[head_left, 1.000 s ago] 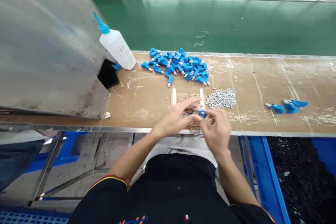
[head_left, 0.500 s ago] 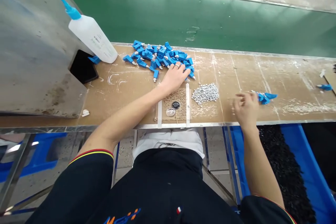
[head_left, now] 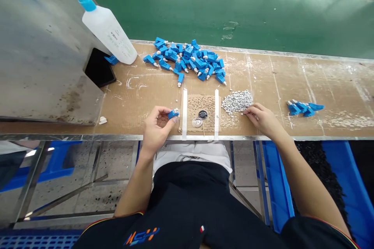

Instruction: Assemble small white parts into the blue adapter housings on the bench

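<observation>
Between the thumb and fingers of my left hand is a blue plastic part with a whitish tip. My right hand has its thumb and forefinger pinched together at the right edge of a pile of small grey pieces; whatever lies between the fingertips is too small to make out. A cardboard pad held by white tape strips lies between my hands, with a black round dish, a clear round dish and a thin stick on it. Many blue parts are heaped behind.
A white bottle with a blue nozzle leans at the left by a metal box and a dark object. Several blue parts lie at the right. A green surface runs behind; a blue bin stands below right.
My left hand has come back from the blue heap with one part. My right hand has moved left from the small group of blue parts to the grey pile. The view has shifted slightly.
</observation>
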`<state>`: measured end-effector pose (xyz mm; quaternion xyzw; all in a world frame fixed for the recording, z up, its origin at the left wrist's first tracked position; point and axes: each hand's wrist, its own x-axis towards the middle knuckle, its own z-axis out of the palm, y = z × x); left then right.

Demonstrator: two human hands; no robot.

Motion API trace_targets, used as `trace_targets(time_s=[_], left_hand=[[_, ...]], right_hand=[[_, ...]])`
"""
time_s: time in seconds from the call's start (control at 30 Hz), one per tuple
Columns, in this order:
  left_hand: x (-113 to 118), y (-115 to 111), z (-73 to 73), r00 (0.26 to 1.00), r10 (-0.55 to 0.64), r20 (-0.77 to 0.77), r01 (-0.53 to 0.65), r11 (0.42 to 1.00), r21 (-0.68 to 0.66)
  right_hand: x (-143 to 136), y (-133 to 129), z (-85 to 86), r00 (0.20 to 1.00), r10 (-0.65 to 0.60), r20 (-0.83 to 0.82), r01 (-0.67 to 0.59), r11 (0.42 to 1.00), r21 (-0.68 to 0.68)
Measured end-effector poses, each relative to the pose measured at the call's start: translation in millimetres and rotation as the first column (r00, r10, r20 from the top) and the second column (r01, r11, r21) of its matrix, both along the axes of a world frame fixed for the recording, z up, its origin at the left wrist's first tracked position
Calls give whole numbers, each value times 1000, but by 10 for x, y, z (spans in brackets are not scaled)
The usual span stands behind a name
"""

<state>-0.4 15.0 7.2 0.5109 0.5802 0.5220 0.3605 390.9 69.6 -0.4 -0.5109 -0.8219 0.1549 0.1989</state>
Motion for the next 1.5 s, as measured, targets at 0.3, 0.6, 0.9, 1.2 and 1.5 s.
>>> trace_targets(time_s=[0.3, 0.6, 0.9, 1.2, 1.5], left_hand=[[121, -163, -115, 972, -55, 228, 73, 995, -69], [86, -220, -146, 962, 1, 275, 19, 997, -69], [122, -258, -146, 953, 11, 303, 8, 998, -62], [118, -269, -166, 944, 36, 328, -28, 999, -29], [147, -298, -175, 924, 73, 376, -78, 997, -3]], right_hand=[[-89, -49, 64, 980, -197, -11, 194, 973, -121], [-291, 0, 243, 993, 14, 116, 4, 989, -151], [-881, -263, -138, 994, 111, -19, -108, 988, 106], [-831, -204, -48, 989, 150, -7, -150, 988, 47], [-1192, -107, 405, 948, 317, 34, -317, 948, -18]])
